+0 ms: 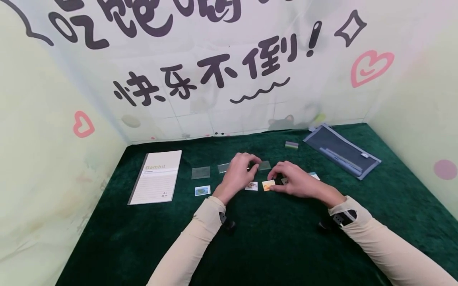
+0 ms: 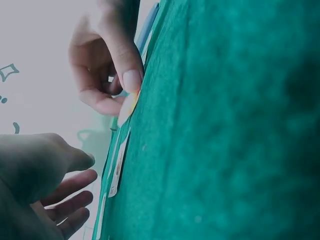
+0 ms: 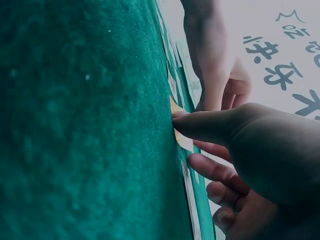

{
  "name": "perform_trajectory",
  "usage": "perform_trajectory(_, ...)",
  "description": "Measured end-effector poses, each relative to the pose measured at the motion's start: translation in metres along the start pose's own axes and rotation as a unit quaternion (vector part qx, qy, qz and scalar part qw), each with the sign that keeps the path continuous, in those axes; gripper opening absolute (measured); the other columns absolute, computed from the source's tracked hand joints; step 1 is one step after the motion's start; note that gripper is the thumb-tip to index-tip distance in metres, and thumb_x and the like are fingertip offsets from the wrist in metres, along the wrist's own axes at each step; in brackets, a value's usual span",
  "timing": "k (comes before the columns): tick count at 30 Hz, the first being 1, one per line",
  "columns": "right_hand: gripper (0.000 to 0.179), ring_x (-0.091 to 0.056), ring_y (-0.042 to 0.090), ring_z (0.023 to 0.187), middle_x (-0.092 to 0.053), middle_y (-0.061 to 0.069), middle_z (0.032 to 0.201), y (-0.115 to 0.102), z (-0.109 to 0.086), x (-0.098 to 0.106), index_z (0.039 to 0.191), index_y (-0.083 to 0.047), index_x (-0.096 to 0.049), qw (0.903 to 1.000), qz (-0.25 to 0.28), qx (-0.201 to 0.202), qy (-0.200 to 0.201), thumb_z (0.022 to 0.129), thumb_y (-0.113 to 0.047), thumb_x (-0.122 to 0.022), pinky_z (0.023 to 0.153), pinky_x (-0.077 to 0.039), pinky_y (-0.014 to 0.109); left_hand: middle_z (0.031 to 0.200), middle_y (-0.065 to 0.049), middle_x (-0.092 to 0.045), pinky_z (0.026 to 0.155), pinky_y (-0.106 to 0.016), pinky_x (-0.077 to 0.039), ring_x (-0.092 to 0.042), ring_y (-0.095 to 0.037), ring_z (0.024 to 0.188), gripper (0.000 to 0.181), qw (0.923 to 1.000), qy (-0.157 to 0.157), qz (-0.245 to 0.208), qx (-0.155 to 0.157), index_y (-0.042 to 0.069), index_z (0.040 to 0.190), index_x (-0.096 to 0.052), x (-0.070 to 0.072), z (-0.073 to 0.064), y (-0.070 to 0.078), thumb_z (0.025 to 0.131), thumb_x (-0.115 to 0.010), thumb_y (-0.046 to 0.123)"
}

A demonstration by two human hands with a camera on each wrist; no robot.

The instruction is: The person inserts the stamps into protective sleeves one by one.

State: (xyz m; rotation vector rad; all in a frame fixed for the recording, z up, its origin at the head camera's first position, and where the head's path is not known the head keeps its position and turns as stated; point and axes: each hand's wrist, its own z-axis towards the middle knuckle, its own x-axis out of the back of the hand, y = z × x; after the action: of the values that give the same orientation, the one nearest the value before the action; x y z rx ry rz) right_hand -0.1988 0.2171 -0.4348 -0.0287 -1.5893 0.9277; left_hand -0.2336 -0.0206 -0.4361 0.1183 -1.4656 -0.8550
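My right hand [image 1: 296,181] pinches a small yellow stamp [image 1: 267,185] by its edges, thumb on the near side; the left wrist view shows the stamp [image 2: 128,108] slightly bowed. My left hand [image 1: 236,171] hovers just left of it, fingers loosely bent and apart, with nothing seen in them. Beneath the left hand lies another stamp [image 1: 252,186], partly covered. A blue-green stamp [image 1: 202,190] lies farther left. Behind the stamps is a row of clear sleeves: one at left [image 1: 200,172], one partly hidden by the left hand [image 1: 223,168], and one near its fingertips [image 1: 264,165].
A white notebook [image 1: 157,178] lies at the left. At the back right are a blue zip pouch [image 1: 341,151] and a small striped strip [image 1: 291,145]. Something pale and blue-edged [image 1: 314,175] shows behind the right hand. Dark green cloth [image 1: 279,246] covers the table.
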Motion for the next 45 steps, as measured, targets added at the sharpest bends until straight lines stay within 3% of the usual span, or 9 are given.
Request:
perform_trajectory(5,0.02,-0.056,0.017,0.084,-0.07,-0.004,0.103,0.002,-0.001,0.001,0.112,-0.023,-0.073,0.9991,0.042,-0.003,-0.007,0.096,-0.024,-0.085,0.075,-0.048,0.029,0.141,-0.003,-0.072,0.115,-0.046,-0.053,-0.059,-0.022,0.133,0.028,0.9995,-0.014,0.022,-0.018,0.02,0.136,-0.073,-0.004,0.007,0.0,0.109,-0.068,0.026)
perform_trajectory(14,0.017,-0.059,0.014,0.077,-0.074,-0.007,0.098,0.005,-0.001,0.003,0.115,-0.026,-0.075,0.9955,0.092,-0.001,-0.025,0.099,-0.026,-0.082,0.069,-0.049,0.027,0.145,-0.004,-0.07,0.116,-0.049,-0.049,-0.057,-0.026,0.134,0.032,0.9978,-0.03,0.053,-0.028,0.022,0.138,-0.072,-0.009,0.013,0.004,0.106,-0.072,0.027)
perform_trajectory(24,0.015,-0.057,0.014,0.075,-0.072,-0.007,0.096,0.005,-0.001,0.003,0.114,-0.026,-0.077,0.9945,0.103,0.007,-0.015,0.1,-0.029,-0.08,0.068,-0.048,0.027,0.131,-0.002,-0.073,0.112,-0.047,-0.052,-0.06,-0.024,0.124,0.03,0.9991,-0.027,0.018,-0.026,0.021,0.134,-0.073,-0.008,0.016,0.003,0.104,-0.076,0.02)
perform_trajectory(27,0.014,-0.057,0.013,0.075,-0.072,-0.008,0.095,0.004,-0.002,0.003,0.113,-0.027,-0.077,0.9944,0.105,0.008,-0.008,0.099,-0.029,-0.08,0.068,-0.048,0.027,0.121,0.0,-0.072,0.107,-0.043,-0.055,-0.062,-0.021,0.116,0.027,0.9993,-0.017,-0.012,-0.031,0.02,0.131,-0.073,-0.009,0.014,0.001,0.105,-0.074,0.017)
perform_trajectory(31,0.012,-0.058,0.014,0.074,-0.071,-0.008,0.093,0.001,-0.003,0.002,0.113,-0.028,-0.077,0.9926,0.121,0.009,0.004,0.101,-0.03,-0.079,0.067,-0.049,0.028,0.112,0.003,-0.072,0.099,-0.034,-0.06,-0.068,-0.013,0.104,0.025,0.9954,-0.012,-0.091,-0.029,0.021,0.13,-0.073,-0.005,0.004,0.002,0.105,-0.072,0.014)
perform_trajectory(35,0.01,-0.058,0.017,0.073,-0.069,-0.004,0.09,-0.01,-0.003,0.002,0.113,-0.029,-0.076,0.9878,0.154,0.016,0.009,0.104,-0.032,-0.076,0.066,-0.049,0.028,0.112,0.003,-0.074,0.094,-0.028,-0.062,-0.071,-0.007,0.099,0.024,0.9855,-0.013,-0.167,-0.025,0.021,0.128,-0.073,0.002,-0.014,0.004,0.105,-0.072,0.015)
perform_trajectory(41,0.01,-0.058,0.023,0.075,-0.071,-0.001,0.095,-0.03,-0.007,0.004,0.116,-0.03,-0.076,0.9778,0.208,0.024,0.005,0.107,-0.03,-0.071,0.066,-0.049,0.029,0.115,0.002,-0.072,0.093,-0.027,-0.063,-0.071,-0.008,0.1,0.019,0.9748,0.0,-0.223,-0.005,0.02,0.122,-0.076,0.008,-0.043,0.007,0.104,-0.072,0.014)
perform_trajectory(45,0.011,-0.058,0.024,0.074,-0.071,0.001,0.093,-0.033,-0.01,0.001,0.116,-0.029,-0.076,0.9758,0.218,0.021,0.011,0.108,-0.029,-0.071,0.064,-0.049,0.029,0.118,0.001,-0.072,0.096,-0.029,-0.064,-0.075,-0.01,0.107,0.014,0.9586,0.01,-0.284,0.024,0.02,0.12,-0.073,0.01,-0.061,0.007,0.107,-0.07,0.018)
